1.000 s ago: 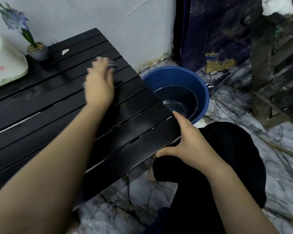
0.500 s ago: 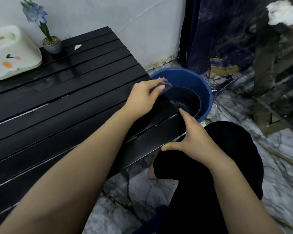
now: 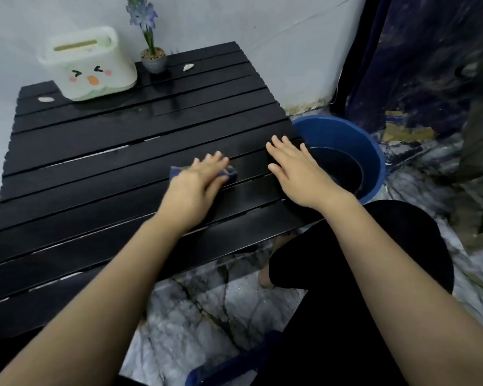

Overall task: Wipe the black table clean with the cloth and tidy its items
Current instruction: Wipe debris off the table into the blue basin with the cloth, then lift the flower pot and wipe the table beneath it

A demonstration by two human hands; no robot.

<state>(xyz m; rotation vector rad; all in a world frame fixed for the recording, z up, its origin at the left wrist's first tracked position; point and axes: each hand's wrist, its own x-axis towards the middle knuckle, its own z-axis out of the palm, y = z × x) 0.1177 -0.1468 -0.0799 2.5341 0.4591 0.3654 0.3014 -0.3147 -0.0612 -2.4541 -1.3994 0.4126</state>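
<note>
A dark blue cloth (image 3: 230, 172) is pressed flat under the left hand (image 3: 197, 185) on the near right part of the black slatted table (image 3: 95, 190), its corners showing at either side of the fingers. Just at 3 o'clock from it, the right hand (image 3: 296, 172) is laid open and empty, palm down, by the table's right edge. A blue bucket (image 3: 371, 151) stands on the floor beside that edge. Toward 11 o'clock — at the far side — a white box with a cartoon face (image 3: 91, 65), a small potted flower (image 3: 152, 58) and two pale scraps (image 3: 188, 67) are seen.

No readable text, label or number shows; the white box (image 3: 88, 64) bears only a cartoon face.
</note>
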